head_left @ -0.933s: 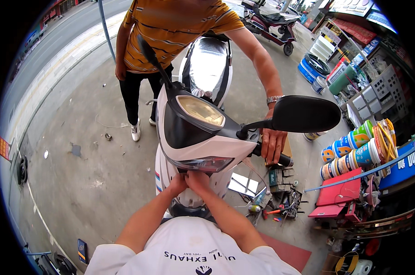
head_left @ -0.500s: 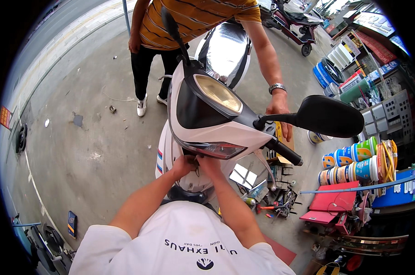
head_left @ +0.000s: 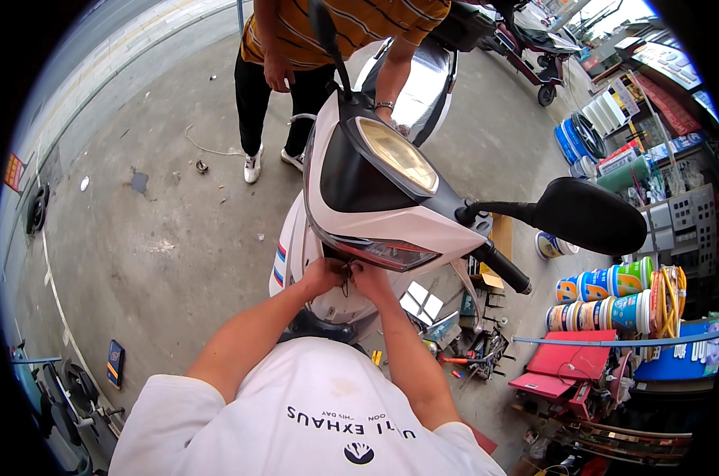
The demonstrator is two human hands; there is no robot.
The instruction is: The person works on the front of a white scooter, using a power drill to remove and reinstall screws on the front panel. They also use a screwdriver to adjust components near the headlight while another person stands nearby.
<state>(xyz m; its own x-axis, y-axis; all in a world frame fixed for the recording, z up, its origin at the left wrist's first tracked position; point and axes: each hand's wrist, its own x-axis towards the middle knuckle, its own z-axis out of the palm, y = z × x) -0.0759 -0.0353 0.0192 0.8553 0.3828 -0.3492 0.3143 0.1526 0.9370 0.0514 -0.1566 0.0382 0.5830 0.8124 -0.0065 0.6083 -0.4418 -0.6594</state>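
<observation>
A white and black scooter (head_left: 359,178) stands in front of me, its headlight (head_left: 397,155) and front turn-signal lens (head_left: 391,254) toward me. Below the lens, at the top of the white front panel, both my hands work close together. My left hand (head_left: 325,275) has its fingers closed at a thin dark wire (head_left: 344,282). Beside it my right hand (head_left: 369,281) pinches at the same wire, whose loop hangs between the hands. The fingertips are partly hidden under the scooter's front cover, so what else they touch cannot be made out.
A person in a striped orange shirt (head_left: 359,32) stands behind the scooter, one hand near its silver-covered seat (head_left: 423,87). To the right are a black mirror (head_left: 590,216), scattered tools (head_left: 486,349), a red metal box (head_left: 562,357) and stacked paint buckets (head_left: 597,301).
The other person's arm has drawn back from the handlebar to the seat area. My hands stay at the same spot under the front cover; the whole view has shifted slightly.
</observation>
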